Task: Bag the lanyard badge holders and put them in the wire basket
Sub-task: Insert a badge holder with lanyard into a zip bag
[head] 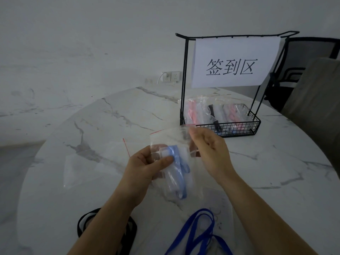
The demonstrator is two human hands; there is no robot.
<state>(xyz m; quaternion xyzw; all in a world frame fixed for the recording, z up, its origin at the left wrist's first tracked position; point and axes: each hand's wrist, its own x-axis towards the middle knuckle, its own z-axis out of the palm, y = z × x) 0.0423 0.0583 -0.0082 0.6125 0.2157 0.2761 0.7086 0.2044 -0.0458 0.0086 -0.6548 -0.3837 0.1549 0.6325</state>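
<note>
1. The left hand (143, 168) grips the lower part of a clear zip bag (165, 138); its thumb lies across the front and its other fingers (156, 147) curl behind, showing through the plastic.
2. The right hand (209, 148) pinches the bag's upper right edge, near the red-lined opening; its fingertips are closed on the plastic and the rest of the fingers are bent.
3. A badge holder (179, 162) with a light blue lanyard sits inside the bag, just beside the left thumb and between the two hands; its lower end hangs below the left fingers; the bag is held up above the tabletop (114, 115).
4. The wire basket (239, 128) stands on the tabletop just beyond the right fingers; it holds bagged holders with pink and black lanyards; a paper sign (233, 63) hangs on its tall frame.
5. Empty clear bags (88, 168) lie flat on the tabletop to the left of the left fingers.
6. A dark blue lanyard (200, 234) lies on the tabletop on the near side of both hands, between the forearms; a black lanyard (82, 223) lies partly under the left forearm.
</note>
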